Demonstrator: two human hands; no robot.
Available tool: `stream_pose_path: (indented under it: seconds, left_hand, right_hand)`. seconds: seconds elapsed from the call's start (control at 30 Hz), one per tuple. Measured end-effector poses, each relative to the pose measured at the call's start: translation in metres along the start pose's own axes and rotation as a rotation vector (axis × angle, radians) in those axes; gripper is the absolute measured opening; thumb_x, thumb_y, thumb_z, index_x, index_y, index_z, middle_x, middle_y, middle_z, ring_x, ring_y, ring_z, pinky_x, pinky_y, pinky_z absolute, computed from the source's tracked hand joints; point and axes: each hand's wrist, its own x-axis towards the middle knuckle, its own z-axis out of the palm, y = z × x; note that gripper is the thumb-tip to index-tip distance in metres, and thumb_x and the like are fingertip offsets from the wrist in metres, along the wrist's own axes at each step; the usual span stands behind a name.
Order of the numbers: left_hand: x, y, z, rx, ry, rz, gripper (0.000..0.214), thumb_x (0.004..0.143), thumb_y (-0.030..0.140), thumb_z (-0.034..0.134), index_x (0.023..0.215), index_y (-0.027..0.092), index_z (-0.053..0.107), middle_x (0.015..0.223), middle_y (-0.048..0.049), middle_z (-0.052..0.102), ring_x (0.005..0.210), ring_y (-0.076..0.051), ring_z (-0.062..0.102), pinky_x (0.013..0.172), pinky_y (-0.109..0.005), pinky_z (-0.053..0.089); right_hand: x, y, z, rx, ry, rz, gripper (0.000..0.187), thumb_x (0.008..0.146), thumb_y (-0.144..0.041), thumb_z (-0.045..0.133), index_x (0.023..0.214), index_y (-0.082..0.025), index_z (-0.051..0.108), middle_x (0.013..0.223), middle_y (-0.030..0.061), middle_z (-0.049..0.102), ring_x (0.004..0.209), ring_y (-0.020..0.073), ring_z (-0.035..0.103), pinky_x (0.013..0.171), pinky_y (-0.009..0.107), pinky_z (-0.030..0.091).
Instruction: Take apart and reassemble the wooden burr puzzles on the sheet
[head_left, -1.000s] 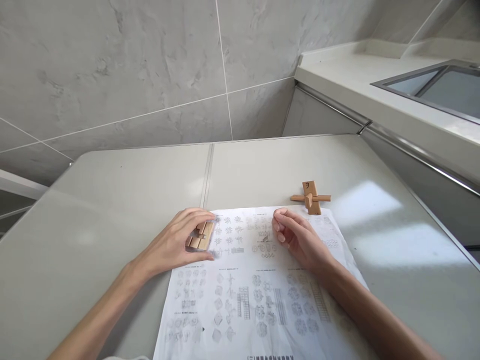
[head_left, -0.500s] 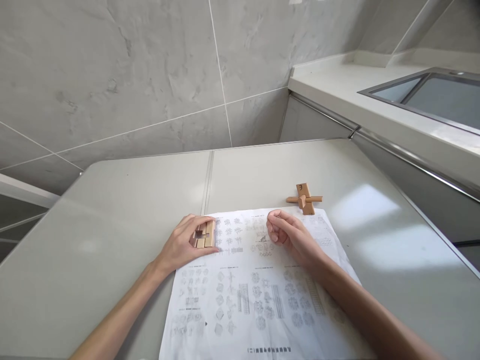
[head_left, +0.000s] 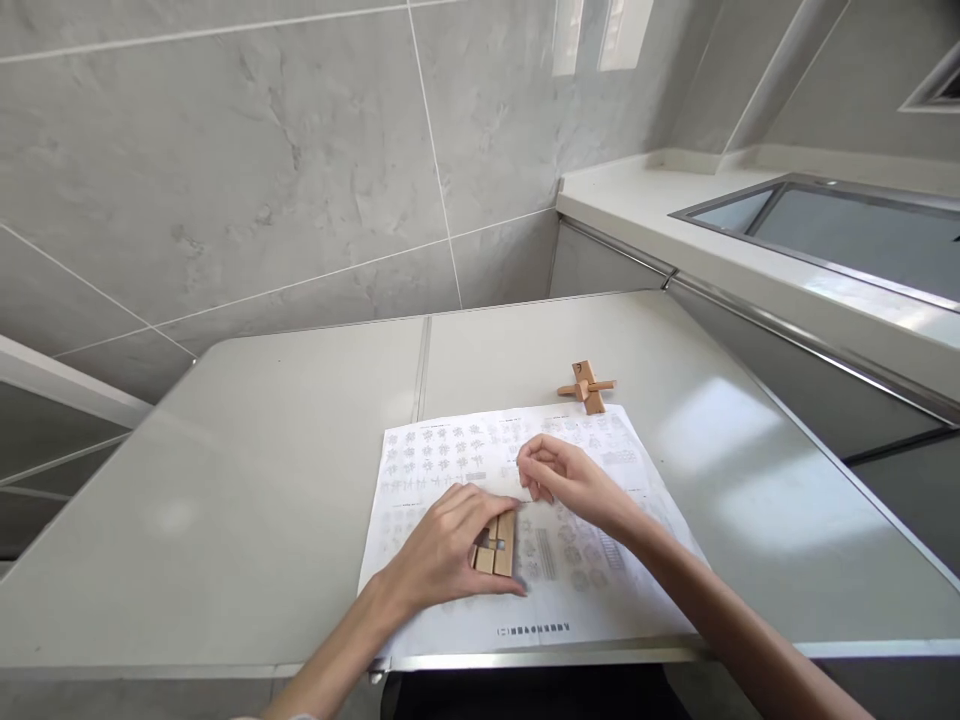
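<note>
My left hand (head_left: 454, 545) grips a small wooden block puzzle (head_left: 504, 545) between thumb and fingers, over the lower middle of a printed paper sheet (head_left: 450, 625). The puzzle is made of pale wooden pieces with a small gap in its middle. My right hand (head_left: 566, 480) hovers over the sheet, up and to the right of the puzzle, its fingers curled in. Whether something small is inside those fingers I cannot make out. Beyond the sheet's far edge lies a second wooden puzzle piece group (head_left: 587, 387), crossed in shape, with a dark mark on top.
The light grey folding table (head_left: 247, 500) has a seam running across it and a metal front edge. A tiled wall (head_left: 300, 150) rises behind. To the right stands a white counter (head_left: 615, 195) with a sink (head_left: 840, 225).
My left hand has carried the wooden block puzzle right and toward me, from the sheet's left edge to its lower middle. My right hand stays curled. The camera view has shifted.
</note>
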Motion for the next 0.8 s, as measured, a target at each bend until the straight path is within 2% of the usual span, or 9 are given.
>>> stream_pose_path:
  seconds: [0.07,0.13,0.3,0.43,0.57,0.7,0.8]
  left_hand:
    - [-0.006,0.005,0.005,0.027,0.007,-0.008,0.079,0.080,0.059,0.090,0.140,0.023,0.053,0.120,-0.0086,0.074,0.103,-0.028,0.069,0.090,-0.043,0.056]
    - [-0.011,0.009,0.010,0.051,0.010,-0.017,0.079,0.079,0.057,0.092,0.139,0.023,0.053,0.119,-0.0085,0.073,0.102,-0.029,0.069,0.088,-0.043,0.056]
    - [-0.019,0.019,0.019,0.067,0.028,-0.057,0.087,0.076,0.055,0.094,0.144,0.025,0.049,0.120,-0.0080,0.072,0.105,-0.029,0.067,0.091,-0.045,0.057]
    - [-0.024,0.026,0.018,0.030,0.014,-0.103,0.099,0.071,0.055,0.097,0.150,0.028,0.043,0.124,-0.0075,0.069,0.110,-0.030,0.066,0.095,-0.046,0.058]
    - [-0.031,0.024,0.007,0.014,-0.013,-0.145,0.104,0.071,0.058,0.096,0.153,0.031,0.039,0.134,-0.0089,0.065,0.122,-0.033,0.062,0.101,-0.050,0.057]
    - [-0.043,0.018,-0.003,0.033,-0.006,-0.187,0.094,0.071,0.060,0.095,0.147,0.031,0.048,0.141,-0.0098,0.061,0.131,-0.035,0.057,0.108,-0.054,0.054]
    - [-0.052,0.016,-0.004,0.051,0.038,-0.238,0.080,0.071,0.051,0.099,0.136,0.030,0.058,0.140,-0.0099,0.058,0.132,-0.036,0.055,0.108,-0.055,0.054]
  right_hand:
    - [-0.022,-0.002,0.005,-0.106,-0.031,-0.007,0.022,0.106,-0.041,0.060,0.095,-0.022,0.064,0.086,0.0021,0.072,0.073,0.0175,0.064,0.069,0.033,0.049]
    - [-0.042,0.001,0.012,-0.189,-0.005,-0.003,0.021,0.107,-0.041,0.057,0.098,-0.023,0.065,0.087,0.0026,0.073,0.076,0.0196,0.066,0.070,0.034,0.051]
    - [-0.073,0.015,0.036,-0.374,0.121,-0.005,0.020,0.108,-0.041,0.053,0.103,-0.025,0.065,0.079,0.0010,0.068,0.068,0.0195,0.059,0.060,0.032,0.045]
    - [-0.085,0.024,0.050,-0.407,0.138,-0.038,0.018,0.108,-0.041,0.052,0.112,-0.026,0.061,0.086,0.0016,0.068,0.067,0.0187,0.058,0.059,0.031,0.047]
    - [-0.092,0.032,0.057,-0.449,0.152,-0.061,0.016,0.109,-0.039,0.052,0.116,-0.028,0.060,0.091,0.0011,0.067,0.069,0.0185,0.059,0.063,0.032,0.049]
    - [-0.096,0.040,0.065,-0.523,0.156,-0.125,0.022,0.105,-0.033,0.057,0.127,-0.029,0.058,0.108,0.0027,0.066,0.070,0.0169,0.061,0.066,0.034,0.051]
    - [-0.098,0.045,0.069,-0.573,0.192,-0.188,0.026,0.105,-0.031,0.058,0.131,-0.029,0.057,0.108,0.0032,0.064,0.072,0.0179,0.061,0.068,0.035,0.052]
